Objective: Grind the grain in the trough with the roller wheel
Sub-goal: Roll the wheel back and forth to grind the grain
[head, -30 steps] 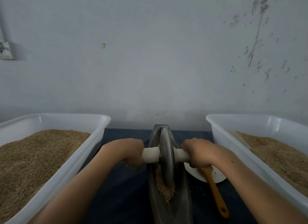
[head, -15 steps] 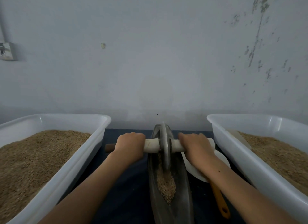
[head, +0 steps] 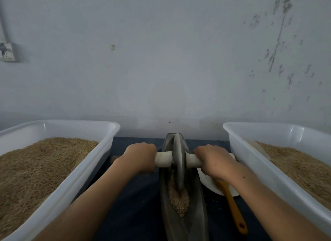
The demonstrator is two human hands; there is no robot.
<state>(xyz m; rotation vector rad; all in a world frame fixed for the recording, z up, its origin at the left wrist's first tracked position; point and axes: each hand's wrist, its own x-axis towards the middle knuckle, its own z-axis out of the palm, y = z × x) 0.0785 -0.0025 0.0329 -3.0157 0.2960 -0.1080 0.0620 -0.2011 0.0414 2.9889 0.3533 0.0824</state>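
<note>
Two white plastic tubs are set either side of the trough (head: 186, 214), prob. so supply and output stay within reach. The left tub (head: 86, 176), smooth-walled w/ a rolled rim, is heaped w/ loose tan grain; the right tub (head: 250, 162) is less full, and a pale flat scoop-like thing seems to be lying in it, though that can't be made out for sure. Which tub is raw and which ground can't be told.

The trough, a long, narrow, boat-shaped vessel of dull grey metal, is laid lengthwise away from the person on a dark cloth (head: 136, 205), so the wheel can be run fore and aft. The roller wheel (head: 179, 162), a thin grey disc stood upright on edge, is seated in the trough's groove towards its far half. A pale, cloth-wrapped axle handle (head: 163, 159) is passed through the hub, crosswise to the trough.

The left hand (head: 141, 156) is wrapped round the handle left of the trough, fingers curled tight over it; the right hand (head: 213, 160) is clamped likewise on the right side — an even two-sided hold, judged to keep the disc vertical.

The grain being ground (head: 179, 199), a coarse, crumbly, pale-brown ridge, is heaped in the trough bottom just near of the wheel's edge.

Just right of the trough a white dish (head: 209, 182) is parked w/ an orange-handled utensil (head: 234, 212) resting on it, likely for scooping.
</note>
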